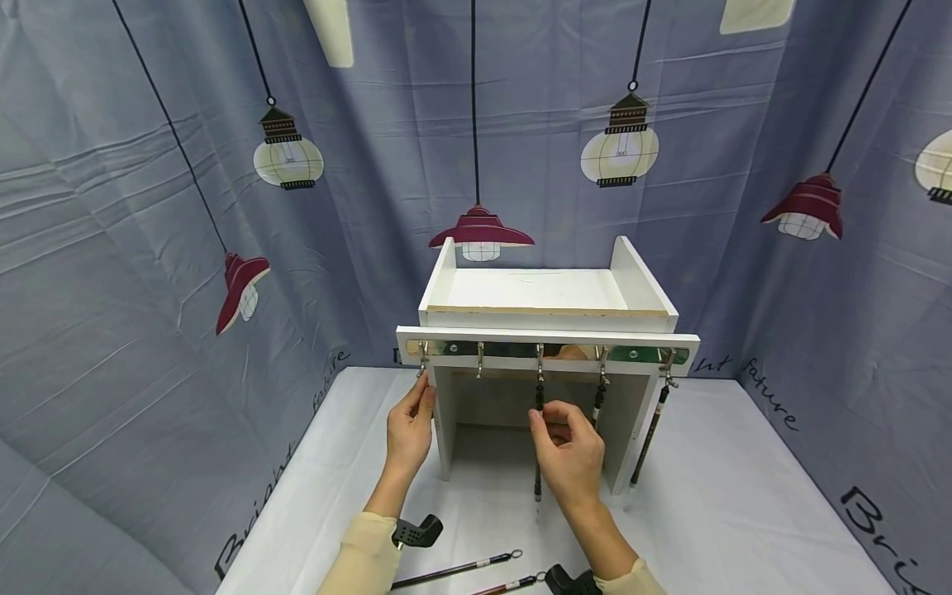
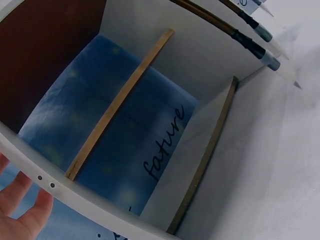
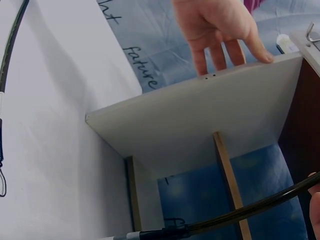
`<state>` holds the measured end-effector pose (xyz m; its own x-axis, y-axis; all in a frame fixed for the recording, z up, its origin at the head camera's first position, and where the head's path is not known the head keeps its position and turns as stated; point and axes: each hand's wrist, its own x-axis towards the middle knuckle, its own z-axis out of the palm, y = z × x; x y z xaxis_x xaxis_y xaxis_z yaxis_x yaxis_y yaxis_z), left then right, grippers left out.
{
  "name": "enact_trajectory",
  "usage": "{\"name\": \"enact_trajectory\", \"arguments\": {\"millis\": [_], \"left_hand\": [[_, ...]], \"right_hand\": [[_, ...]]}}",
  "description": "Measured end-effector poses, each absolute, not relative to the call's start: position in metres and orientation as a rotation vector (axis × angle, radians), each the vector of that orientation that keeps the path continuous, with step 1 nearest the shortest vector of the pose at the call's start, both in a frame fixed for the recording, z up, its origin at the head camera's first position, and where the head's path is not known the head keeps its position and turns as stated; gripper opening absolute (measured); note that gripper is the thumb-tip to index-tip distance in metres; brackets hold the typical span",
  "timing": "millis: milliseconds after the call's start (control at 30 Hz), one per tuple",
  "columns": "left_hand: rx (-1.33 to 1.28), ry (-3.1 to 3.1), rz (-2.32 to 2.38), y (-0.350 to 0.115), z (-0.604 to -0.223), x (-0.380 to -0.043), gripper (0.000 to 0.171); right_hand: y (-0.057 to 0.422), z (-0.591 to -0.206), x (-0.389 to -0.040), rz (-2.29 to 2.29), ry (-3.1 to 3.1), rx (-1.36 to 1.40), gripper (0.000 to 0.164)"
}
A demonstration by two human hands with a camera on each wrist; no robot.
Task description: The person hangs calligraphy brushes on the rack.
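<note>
Ink brushes hang from hooks along the front rail (image 1: 506, 336) of a white wooden rack. My right hand (image 1: 571, 450) pinches the handle of the middle brush (image 1: 538, 483) between thumb and forefinger, below its hook. In the right wrist view, fingertips hold that dark handle at the right edge. Against the rack's left side panel (image 3: 200, 110) rests my left hand (image 1: 409, 430), near the leftmost hook (image 1: 422, 350). Its thumb touches the panel's front edge; the other fingers lie along the outer face. Two more brushes, one a right brush (image 1: 650, 438), hang to the right.
Two loose brushes lie on the white table in front, one a dark brush (image 1: 454, 570), the other a reddish brush (image 1: 513, 586). An open tray (image 1: 546, 317) tops the rack. A second hook (image 1: 480, 359) holds nothing. A patterned blue curtain (image 1: 387, 165) stands behind.
</note>
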<state>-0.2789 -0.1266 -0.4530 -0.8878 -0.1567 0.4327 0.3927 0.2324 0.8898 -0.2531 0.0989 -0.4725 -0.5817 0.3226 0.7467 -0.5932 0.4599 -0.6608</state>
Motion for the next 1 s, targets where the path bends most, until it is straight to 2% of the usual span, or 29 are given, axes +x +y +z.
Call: {"name": "enact_trajectory", "arguments": {"millis": [300,633,1000], "left_hand": [[-0.19,-2.066,-1.699,-0.125,-0.456,-0.28,0.042],[-0.183,-2.063,-1.698,-0.125,-0.457,-0.281,0.042],[-0.184,-2.069,-1.705,-0.126,-0.461,-0.284,0.043]], "right_hand": [[0.091,-0.448,-0.236,1.258,-1.774,0.261,0.022],[0.104,-0.476,-0.245,1.289,-1.822,0.29,0.024],[0.113,-0.474,-0.237,1.269,-1.826,0.358,0.024]]}}
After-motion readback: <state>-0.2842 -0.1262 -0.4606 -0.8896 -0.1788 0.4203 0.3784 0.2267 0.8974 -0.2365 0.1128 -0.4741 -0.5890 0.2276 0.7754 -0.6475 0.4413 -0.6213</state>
